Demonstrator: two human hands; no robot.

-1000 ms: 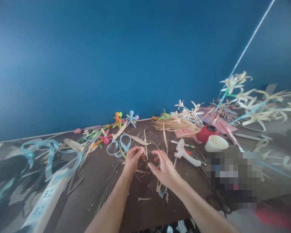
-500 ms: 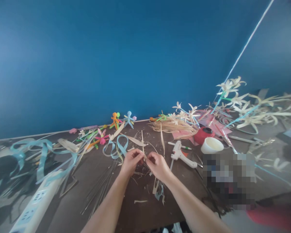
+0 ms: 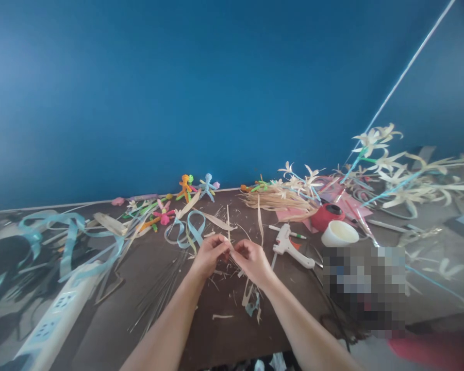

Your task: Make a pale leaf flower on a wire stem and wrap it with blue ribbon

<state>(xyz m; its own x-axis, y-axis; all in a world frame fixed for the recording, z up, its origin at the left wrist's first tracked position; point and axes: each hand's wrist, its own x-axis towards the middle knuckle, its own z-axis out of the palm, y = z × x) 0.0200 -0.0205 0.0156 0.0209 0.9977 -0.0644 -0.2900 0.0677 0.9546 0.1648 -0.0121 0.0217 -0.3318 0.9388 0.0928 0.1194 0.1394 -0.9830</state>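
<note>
My left hand (image 3: 213, 253) and my right hand (image 3: 252, 259) meet over the middle of the dark table, fingertips pinched together. Between them stands a thin pale strip (image 3: 228, 221), like dried husk or leaf, its upper end poking up beyond the fingers. The fingers cover its lower part. Just past my left hand lies a loop of light blue ribbon (image 3: 196, 226). To the right of my right hand rests a white hot glue gun (image 3: 288, 246) on its side. Small pale scraps (image 3: 222, 316) are scattered beneath and around both hands.
A white cup (image 3: 339, 234) and red round object (image 3: 326, 216) stand at right. Behind lie a bundle of dried husks (image 3: 276, 200) and pale husk flowers (image 3: 371, 141). Thin wires (image 3: 154, 296) and a power strip (image 3: 56, 319) lie left. Small pipe-cleaner figures (image 3: 208, 186) stand by the blue wall.
The view has shifted slightly. Both hands stay pinched together around the strip, with only small finger movement.
</note>
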